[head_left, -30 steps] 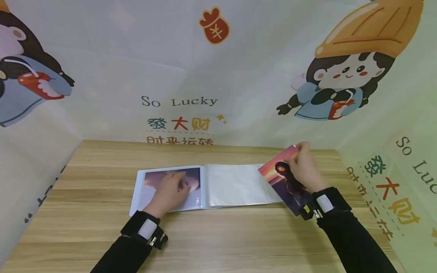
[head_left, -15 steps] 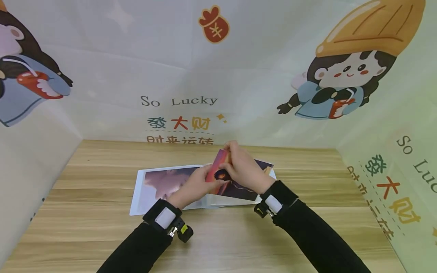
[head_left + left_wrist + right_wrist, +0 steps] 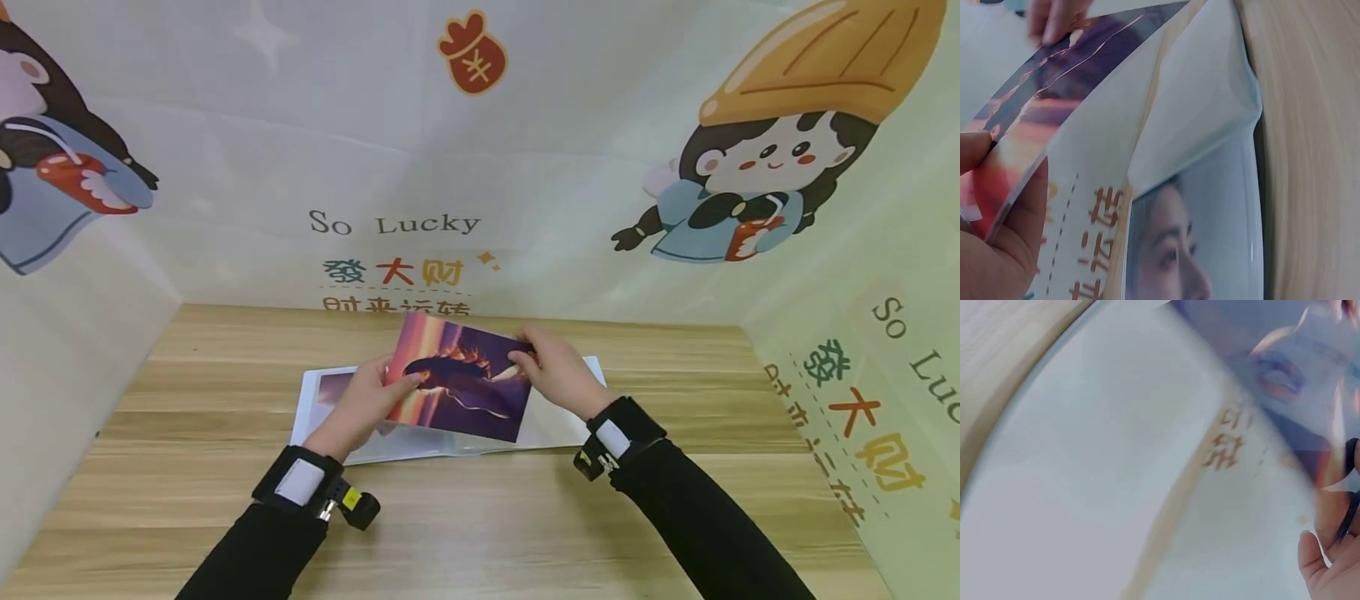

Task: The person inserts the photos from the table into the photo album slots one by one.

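Observation:
A glossy photo print (image 3: 468,400) of a dark-haired figure against an orange and purple sky is held sideways above an open photo album (image 3: 562,421). Its left end is gripped by my left hand (image 3: 356,408), thumb on top and fingers underneath, as the left wrist view confirms. At the upper right corner my right hand (image 3: 558,371) pinches the print (image 3: 1310,406). Under the hands, the album's left page has a pocketed portrait (image 3: 1166,250), mostly covered in the head view. The right page (image 3: 1104,425) looks plain white.
The album lies on a wood-grain table (image 3: 480,517). Behind it rises a white printed backdrop (image 3: 247,192) that meets the table's far edge, with more printed cloth (image 3: 847,392) along the right side.
My right hand has brought the print from the far right to over the album. The left hand has left the left page and taken hold of it. The print has turned sideways.

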Demonstrator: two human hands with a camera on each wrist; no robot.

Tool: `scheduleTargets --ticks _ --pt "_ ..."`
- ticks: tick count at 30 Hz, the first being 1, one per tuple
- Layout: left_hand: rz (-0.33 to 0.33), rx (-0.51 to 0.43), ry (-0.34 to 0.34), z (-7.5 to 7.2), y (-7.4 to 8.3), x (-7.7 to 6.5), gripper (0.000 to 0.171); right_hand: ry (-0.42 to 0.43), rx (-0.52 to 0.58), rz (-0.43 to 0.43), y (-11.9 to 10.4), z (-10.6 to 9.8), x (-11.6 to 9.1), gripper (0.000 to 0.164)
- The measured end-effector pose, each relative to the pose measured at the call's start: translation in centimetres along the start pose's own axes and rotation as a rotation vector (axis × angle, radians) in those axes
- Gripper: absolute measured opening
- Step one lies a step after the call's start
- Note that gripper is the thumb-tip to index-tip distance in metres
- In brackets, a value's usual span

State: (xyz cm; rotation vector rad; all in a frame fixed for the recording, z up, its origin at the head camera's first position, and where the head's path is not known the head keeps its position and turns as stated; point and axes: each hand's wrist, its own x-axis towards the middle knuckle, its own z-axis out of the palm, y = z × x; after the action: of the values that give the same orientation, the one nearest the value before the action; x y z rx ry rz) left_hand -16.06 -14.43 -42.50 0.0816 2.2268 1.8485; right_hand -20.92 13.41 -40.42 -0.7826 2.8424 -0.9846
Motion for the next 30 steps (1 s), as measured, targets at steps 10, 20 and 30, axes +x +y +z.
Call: scheduleTargets --ticks 10,20,30 --pt "-0.176 -0.052 0.141 -4.7 -2.3 -1.4 0.047 -0.241 -0.096 0.106 4.1 2.8 -2.0 0.061" --pt "-0.323 -0.039 0.158 -6.7 -3.8 -2.0 0.056 -0.359 -0.206 0.098 6.7 3.7 -4.0 0.085" --pt "-0.392 0.006 0.126 -6.0 -3.5 -2.0 0.064 -0.354 -0.179 0.089 7.5 3.7 -4.4 0.085"
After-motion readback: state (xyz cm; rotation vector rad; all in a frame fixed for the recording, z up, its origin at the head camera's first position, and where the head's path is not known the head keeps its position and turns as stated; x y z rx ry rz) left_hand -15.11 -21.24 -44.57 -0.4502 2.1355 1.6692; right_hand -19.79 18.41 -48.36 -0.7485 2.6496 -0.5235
